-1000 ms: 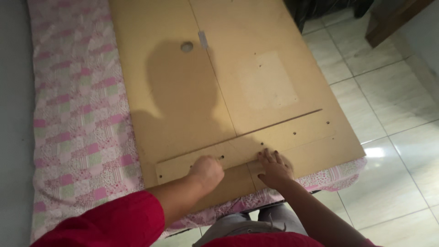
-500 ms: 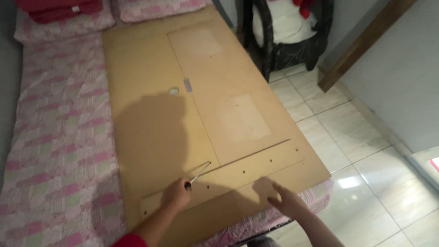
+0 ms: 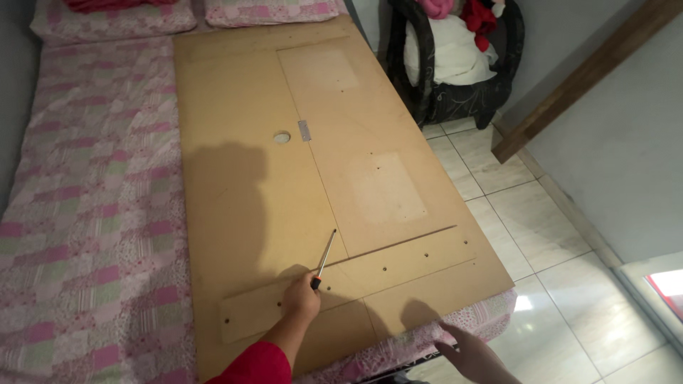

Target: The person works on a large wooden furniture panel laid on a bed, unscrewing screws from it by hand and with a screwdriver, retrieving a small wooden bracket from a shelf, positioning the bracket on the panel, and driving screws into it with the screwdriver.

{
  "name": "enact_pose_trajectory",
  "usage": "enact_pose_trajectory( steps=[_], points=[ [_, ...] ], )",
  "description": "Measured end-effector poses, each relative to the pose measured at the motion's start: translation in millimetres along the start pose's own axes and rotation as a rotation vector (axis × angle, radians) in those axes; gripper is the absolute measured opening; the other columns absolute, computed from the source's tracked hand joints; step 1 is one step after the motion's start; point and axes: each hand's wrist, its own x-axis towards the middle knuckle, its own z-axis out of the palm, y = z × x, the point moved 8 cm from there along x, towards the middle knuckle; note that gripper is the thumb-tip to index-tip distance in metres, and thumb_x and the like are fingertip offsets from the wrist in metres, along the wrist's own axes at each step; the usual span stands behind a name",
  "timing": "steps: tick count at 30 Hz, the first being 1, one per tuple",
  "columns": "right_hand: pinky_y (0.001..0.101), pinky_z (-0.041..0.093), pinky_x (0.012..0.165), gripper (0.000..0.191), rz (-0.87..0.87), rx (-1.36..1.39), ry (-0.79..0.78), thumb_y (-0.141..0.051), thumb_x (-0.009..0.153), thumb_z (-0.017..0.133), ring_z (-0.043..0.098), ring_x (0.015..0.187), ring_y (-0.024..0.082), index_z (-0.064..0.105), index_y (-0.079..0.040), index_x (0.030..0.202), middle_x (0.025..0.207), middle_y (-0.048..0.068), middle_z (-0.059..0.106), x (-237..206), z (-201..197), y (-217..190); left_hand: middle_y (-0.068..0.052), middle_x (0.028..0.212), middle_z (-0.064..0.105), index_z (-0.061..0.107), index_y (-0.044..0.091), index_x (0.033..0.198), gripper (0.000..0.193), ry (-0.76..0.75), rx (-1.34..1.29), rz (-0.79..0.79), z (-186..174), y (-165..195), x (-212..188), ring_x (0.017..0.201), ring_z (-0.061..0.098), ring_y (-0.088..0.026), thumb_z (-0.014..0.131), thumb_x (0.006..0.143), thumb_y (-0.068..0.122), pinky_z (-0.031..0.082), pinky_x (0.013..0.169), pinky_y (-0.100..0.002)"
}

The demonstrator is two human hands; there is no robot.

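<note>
Screwdriver (image 3: 324, 261) is now lifting off the drilled strip (image 3: 370, 274) in the left hand (image 3: 300, 299)'s closed grip, while the right hand (image 3: 473, 353) is drawing back, fingers spread.

Screwdriver (image 3: 324, 260) handle hidden inside left hand (image 3: 301, 300).

Left hand (image 3: 302, 300) grips screwdriver (image 3: 324, 259) over board (image 3: 235, 206).

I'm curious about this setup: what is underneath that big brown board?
The board lies on a bed with a pink patchwork cover, which shows along its left side and near edge. The bed under the board is covered. The left hand holds a screwdriver over it.
</note>
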Motion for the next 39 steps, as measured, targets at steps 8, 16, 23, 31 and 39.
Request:
enact_pose_trajectory(
  steps=[8, 16, 23, 31, 39],
  points=[
    [0.0384, 0.056, 0.096, 0.046, -0.133, 0.264, 0.197, -0.04, 0.09, 0.068, 0.072, 0.114, 0.028, 0.068, -0.016, 0.13, 0.119, 0.014, 0.075, 41.7, -57.6, -123.9, -0.016, 0.116, 0.071, 0.067, 0.012, 0.126, 0.042, 0.19, -0.145, -0.032, -26.2, -15.0, -49.3, 0.108, 0.068, -0.036, 0.071, 0.086, 0.026, 0.055, 0.091, -0.048],
    [0.0319, 0.056, 0.089, 0.04, -0.495, 0.412, -0.058, -0.032, 0.095, 0.067, 0.075, 0.103, 0.017, 0.066, -0.01, 0.129, 0.109, 0.009, 0.079, 37.0, -14.3, -177.9, -0.011, 0.093, 0.078, 0.071, 0.015, 0.121, 0.037, 0.511, -0.438, -0.302, -27.5, -119.4, -220.3, 0.084, 0.074, -0.025, 0.069, 0.087, 0.03, 0.058, 0.077, -0.038],
    [0.0296, 0.057, 0.083, 0.036, -0.795, 0.551, -0.337, -0.024, 0.095, 0.066, 0.072, 0.096, 0.014, 0.067, -0.007, 0.126, 0.106, 0.008, 0.077, -55.4, 63.0, -224.6, -0.006, 0.086, 0.079, 0.076, 0.013, 0.118, 0.032, 0.799, -0.808, -0.762, 23.9, -151.3, -481.6, 0.079, 0.072, -0.017, 0.068, 0.091, 0.027, 0.056, 0.076, -0.031],
    [0.0307, 0.057, 0.085, 0.035, -1.084, 0.164, -0.542, -0.028, 0.099, 0.061, 0.072, 0.096, 0.013, 0.067, -0.009, 0.128, 0.109, 0.007, 0.076, -228.6, 141.7, -249.1, -0.002, 0.084, 0.073, 0.076, 0.009, 0.115, 0.028, 1.227, -1.012, -0.849, 67.6, -179.9, -702.3, 0.075, 0.065, -0.012, 0.063, 0.097, 0.025, 0.053, 0.072, -0.027],
    [0.0312, 0.054, 0.083, 0.035, -1.305, 0.147, -1.054, -0.024, 0.097, 0.066, 0.068, 0.091, 0.016, 0.072, -0.009, 0.128, 0.1, 0.011, 0.076, -511.2, 338.3, -272.3, -0.002, 0.081, 0.074, 0.077, 0.011, 0.111, 0.025, 1.519, -0.874, -1.16, 108.4, -214.8, -1008.7, 0.074, 0.067, -0.012, 0.063, 0.097, 0.027, 0.055, 0.072, -0.028]
  ],
)
